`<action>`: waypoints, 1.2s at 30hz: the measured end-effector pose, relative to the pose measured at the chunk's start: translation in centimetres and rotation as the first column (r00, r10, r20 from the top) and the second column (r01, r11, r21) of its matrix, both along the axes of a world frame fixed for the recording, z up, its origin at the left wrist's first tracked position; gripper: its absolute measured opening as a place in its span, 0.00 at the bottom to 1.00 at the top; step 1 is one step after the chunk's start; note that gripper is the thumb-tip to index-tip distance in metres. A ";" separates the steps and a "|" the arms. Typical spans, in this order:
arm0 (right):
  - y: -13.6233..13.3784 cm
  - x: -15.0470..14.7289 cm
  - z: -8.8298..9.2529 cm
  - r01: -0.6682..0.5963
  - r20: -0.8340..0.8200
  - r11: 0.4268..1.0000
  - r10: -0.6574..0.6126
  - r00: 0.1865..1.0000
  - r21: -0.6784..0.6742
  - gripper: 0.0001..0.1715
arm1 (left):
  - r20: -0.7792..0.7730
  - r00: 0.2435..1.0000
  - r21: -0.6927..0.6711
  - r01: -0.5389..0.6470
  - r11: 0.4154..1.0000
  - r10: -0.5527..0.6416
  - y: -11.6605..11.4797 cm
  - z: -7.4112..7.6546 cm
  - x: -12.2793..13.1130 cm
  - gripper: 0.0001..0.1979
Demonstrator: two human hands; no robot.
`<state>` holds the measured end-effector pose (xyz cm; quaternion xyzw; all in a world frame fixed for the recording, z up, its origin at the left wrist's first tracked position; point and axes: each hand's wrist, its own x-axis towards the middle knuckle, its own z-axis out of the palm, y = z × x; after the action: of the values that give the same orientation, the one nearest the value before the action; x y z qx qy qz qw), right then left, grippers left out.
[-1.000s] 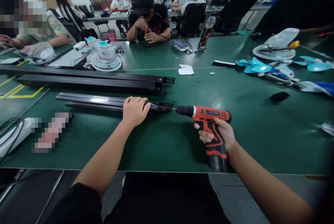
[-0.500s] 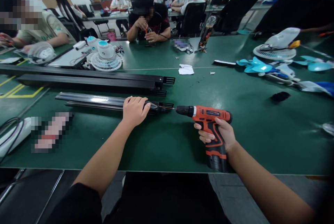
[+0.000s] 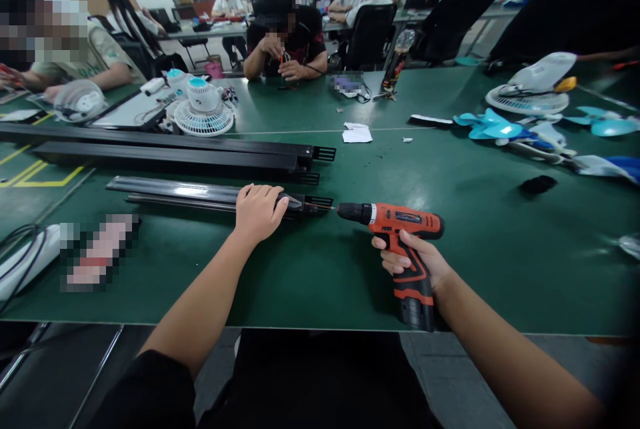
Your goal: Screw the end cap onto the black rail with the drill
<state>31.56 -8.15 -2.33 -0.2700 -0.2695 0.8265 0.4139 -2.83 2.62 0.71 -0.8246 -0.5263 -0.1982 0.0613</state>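
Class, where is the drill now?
In the head view, the drill is right of centre, in the right hand, pointing at the bar under the left hand.

Workshop, long green bench point(image 3: 320, 289), power drill point(image 3: 407, 219), fan parts point(image 3: 204, 121), seated people point(image 3: 307, 42)

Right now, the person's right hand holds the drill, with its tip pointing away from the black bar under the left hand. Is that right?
Not quite: the drill points toward the black bar, not away from it, as the head view shows. The rest stands: the right hand holds the drill, and the bar is under the left hand.
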 end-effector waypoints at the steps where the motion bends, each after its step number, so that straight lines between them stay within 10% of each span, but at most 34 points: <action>1: 0.0 0.0 0.0 -0.005 -0.001 1.000 0.005 1.000 0.003 0.19 | 0.001 1.000 0.000 -0.001 1.000 0.001 0.0 0.0 0.0 0.25; 36: -0.1 0.5 -0.7 -0.033 0.028 0.999 0.033 0.999 -0.013 0.23 | 0.012 1.000 -0.011 -0.003 1.000 0.003 0.0 -0.1 0.0 0.25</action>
<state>32.03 -8.28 -3.00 -0.2797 -0.2743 0.8312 0.3946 -2.88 2.61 0.62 -0.8230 -0.5289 -0.2002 0.0541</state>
